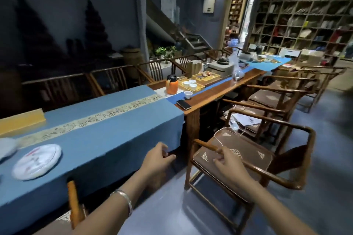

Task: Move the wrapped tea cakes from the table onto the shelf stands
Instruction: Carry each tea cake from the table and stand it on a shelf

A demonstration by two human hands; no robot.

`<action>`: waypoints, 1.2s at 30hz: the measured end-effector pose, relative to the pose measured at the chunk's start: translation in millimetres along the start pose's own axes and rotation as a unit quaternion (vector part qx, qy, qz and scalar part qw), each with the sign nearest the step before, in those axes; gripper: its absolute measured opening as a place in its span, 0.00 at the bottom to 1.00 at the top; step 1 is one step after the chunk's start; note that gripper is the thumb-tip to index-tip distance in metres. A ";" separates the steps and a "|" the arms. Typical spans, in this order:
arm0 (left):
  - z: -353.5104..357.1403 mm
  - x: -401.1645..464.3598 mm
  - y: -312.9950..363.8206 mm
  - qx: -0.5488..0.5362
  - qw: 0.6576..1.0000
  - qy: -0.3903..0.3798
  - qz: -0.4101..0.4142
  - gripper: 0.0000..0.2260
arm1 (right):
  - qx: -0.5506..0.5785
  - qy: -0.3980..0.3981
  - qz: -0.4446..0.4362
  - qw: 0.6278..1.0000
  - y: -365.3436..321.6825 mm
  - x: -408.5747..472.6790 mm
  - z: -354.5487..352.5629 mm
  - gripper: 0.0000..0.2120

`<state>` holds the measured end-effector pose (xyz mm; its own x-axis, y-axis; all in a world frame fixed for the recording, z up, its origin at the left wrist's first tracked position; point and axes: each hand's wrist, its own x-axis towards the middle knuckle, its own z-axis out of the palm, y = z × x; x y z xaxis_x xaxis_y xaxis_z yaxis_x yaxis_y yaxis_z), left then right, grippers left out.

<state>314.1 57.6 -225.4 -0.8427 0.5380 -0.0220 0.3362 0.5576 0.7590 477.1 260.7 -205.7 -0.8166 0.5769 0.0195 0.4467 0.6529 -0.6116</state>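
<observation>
A round tea cake in white paper lies on the blue-clothed table at the left. A second white wrapped cake shows partly at the left edge. My left hand, with a silver bangle on its wrist, hangs in the air beside the table's front corner, its fingers loosely curled and holding nothing. My right hand hangs over the near chair, also loosely curled and empty. A tall grid shelf holding wrapped cakes fills the far right wall.
Wooden armchairs line both sides of the long table. Farther along it stand an orange flask, white cups on a bamboo tray and a phone. A yellow box sits at the left. Grey floor lies to the right.
</observation>
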 end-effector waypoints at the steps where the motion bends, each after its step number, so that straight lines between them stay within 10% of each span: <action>1: -8.6 11.3 -4.7 0.005 1.000 0.016 -0.019 0.14 | 0.009 -0.007 -0.014 1.000 -3.7 23.8 3.0 0.11; 22: -165.5 70.3 -152.4 -0.056 0.892 0.309 -0.325 0.16 | -0.003 -0.285 -0.277 0.917 -214.1 254.5 173.0 0.13; 36: -241.1 28.3 -298.8 0.004 0.860 0.248 -0.447 0.18 | -0.052 -0.381 -0.352 0.853 -382.5 261.0 334.9 0.15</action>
<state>88.4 -246.2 -295.9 -0.8408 -0.4420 -0.3125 -0.5376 0.6137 0.5783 -29.4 -2.9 -231.5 -0.8791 -0.4369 -0.1903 -0.2552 0.7688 -0.5863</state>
